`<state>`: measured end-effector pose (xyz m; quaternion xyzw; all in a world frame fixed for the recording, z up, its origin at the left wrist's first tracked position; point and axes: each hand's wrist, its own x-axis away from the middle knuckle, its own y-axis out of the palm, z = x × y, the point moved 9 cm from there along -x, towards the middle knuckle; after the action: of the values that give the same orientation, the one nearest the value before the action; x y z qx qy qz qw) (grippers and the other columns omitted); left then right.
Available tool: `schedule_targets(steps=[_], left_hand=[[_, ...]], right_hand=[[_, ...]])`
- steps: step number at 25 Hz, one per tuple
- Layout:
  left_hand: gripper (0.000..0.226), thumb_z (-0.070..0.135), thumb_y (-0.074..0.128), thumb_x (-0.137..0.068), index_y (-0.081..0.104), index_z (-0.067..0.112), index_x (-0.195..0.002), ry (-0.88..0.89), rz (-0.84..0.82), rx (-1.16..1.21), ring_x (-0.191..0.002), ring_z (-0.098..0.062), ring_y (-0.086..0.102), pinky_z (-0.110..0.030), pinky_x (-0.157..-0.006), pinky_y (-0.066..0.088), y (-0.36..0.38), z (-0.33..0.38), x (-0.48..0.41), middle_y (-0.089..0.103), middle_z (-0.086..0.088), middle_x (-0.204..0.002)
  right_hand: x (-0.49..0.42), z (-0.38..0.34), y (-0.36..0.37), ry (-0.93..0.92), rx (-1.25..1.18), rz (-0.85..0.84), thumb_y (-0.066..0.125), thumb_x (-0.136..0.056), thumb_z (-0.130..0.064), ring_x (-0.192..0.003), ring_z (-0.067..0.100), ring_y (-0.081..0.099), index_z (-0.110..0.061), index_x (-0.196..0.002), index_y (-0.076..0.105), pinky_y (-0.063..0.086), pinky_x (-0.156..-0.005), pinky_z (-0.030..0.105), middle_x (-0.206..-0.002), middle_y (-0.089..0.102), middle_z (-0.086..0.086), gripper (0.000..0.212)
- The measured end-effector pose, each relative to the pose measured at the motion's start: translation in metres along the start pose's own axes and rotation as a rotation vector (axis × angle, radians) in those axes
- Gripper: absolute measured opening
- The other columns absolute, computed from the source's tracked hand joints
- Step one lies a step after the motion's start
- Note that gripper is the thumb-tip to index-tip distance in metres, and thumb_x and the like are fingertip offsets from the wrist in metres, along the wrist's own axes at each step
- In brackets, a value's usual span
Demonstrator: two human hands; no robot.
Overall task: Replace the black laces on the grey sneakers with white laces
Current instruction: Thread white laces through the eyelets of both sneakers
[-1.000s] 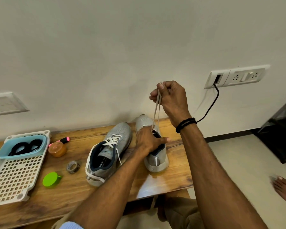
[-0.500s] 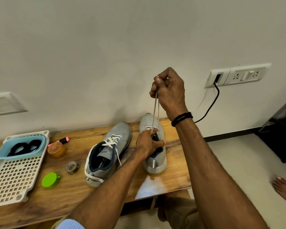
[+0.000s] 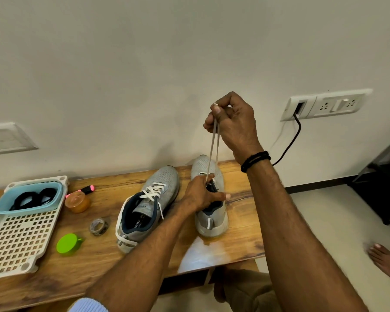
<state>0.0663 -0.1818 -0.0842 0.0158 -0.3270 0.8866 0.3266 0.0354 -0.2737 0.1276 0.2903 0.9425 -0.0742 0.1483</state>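
Note:
Two grey sneakers stand on the wooden table (image 3: 239,239). The left sneaker (image 3: 144,210) carries a white lace through its eyelets, its ends hanging loose. My left hand (image 3: 200,194) holds the right sneaker (image 3: 209,212) at its tongue and opening. Above it my right hand (image 3: 232,122) pinches both ends of a white lace (image 3: 213,149), pulled taut and straight up from the front eyelets. The black laces (image 3: 32,199) lie coiled in a light blue tub (image 3: 29,199) at the left.
A white perforated tray (image 3: 20,233) holds the tub. An orange jar (image 3: 77,202), a pink marker (image 3: 87,189), a tape roll (image 3: 98,226) and a green lid (image 3: 68,244) lie between tray and shoes. A black cable (image 3: 288,147) hangs from the wall socket. A bare foot (image 3: 385,260) is on the floor at right.
My right hand has risen a little, drawing the two lace ends higher and tighter. My left hand stays on the right sneaker.

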Motion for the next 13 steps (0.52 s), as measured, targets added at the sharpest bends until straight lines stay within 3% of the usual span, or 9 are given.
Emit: schedule_targets(steps=[2,4,6,9,11,13], left_hand=[[0.128,0.044,0.093,-0.061,0.016,0.02,-0.159,0.0,-0.07,-0.01,-0.147,-0.027,0.03,-0.041,-0.119,0.031,-0.004,-0.006,-0.002,0.027,-0.007,-0.161],[0.137,0.028,0.092,-0.065,-0.007,0.024,-0.159,-0.041,-0.144,-0.089,-0.151,-0.031,0.016,-0.048,-0.122,0.023,-0.006,-0.015,0.0,0.006,-0.007,-0.166],[0.138,0.021,0.091,-0.067,-0.013,0.02,-0.158,-0.058,-0.138,-0.223,-0.149,-0.034,0.02,-0.046,-0.122,0.025,-0.006,-0.019,0.001,0.007,-0.01,-0.165],[0.118,0.029,0.09,-0.07,0.014,0.009,-0.157,-0.012,0.009,-0.466,-0.133,-0.034,0.044,-0.04,-0.112,0.04,-0.009,-0.008,0.0,0.04,-0.016,-0.15],[0.077,0.031,0.079,-0.082,0.04,0.005,-0.142,0.042,0.135,-0.639,-0.115,-0.032,0.058,-0.038,-0.095,0.049,-0.013,0.004,0.002,0.059,-0.016,-0.129],[0.043,0.028,0.065,-0.093,0.052,0.004,-0.126,0.117,0.214,-0.734,-0.102,-0.033,0.063,-0.038,-0.081,0.05,-0.015,0.017,0.008,0.066,-0.016,-0.115]], right_hand=[[-0.001,0.006,-0.01,0.037,0.036,0.028,0.052,-0.099,-0.006,-0.069,0.024,0.072,-0.005,-0.094,0.056,0.061,-0.071,0.045,-0.075,0.07,0.011,0.006],[-0.002,0.01,-0.021,0.07,0.007,0.08,0.053,-0.099,-0.008,-0.073,0.024,0.073,-0.004,-0.097,0.058,0.061,-0.073,0.041,-0.08,0.073,0.011,0.006],[0.0,0.011,-0.02,0.098,-0.043,0.069,0.054,-0.099,-0.008,-0.074,0.025,0.074,-0.001,-0.1,0.059,0.061,-0.072,0.038,-0.081,0.073,0.01,0.009],[0.007,0.007,-0.008,0.106,-0.065,0.003,0.055,-0.099,-0.009,-0.072,0.024,0.073,-0.002,-0.1,0.059,0.061,-0.069,0.034,-0.079,0.072,0.009,0.008],[0.009,0.006,-0.006,0.103,-0.051,-0.013,0.055,-0.099,-0.01,-0.069,0.021,0.072,-0.003,-0.099,0.059,0.06,-0.069,0.034,-0.076,0.071,0.007,0.008],[0.009,0.006,-0.011,0.103,-0.032,-0.002,0.055,-0.099,-0.011,-0.068,0.019,0.07,-0.004,-0.099,0.06,0.06,-0.069,0.034,-0.075,0.07,0.005,0.008]])
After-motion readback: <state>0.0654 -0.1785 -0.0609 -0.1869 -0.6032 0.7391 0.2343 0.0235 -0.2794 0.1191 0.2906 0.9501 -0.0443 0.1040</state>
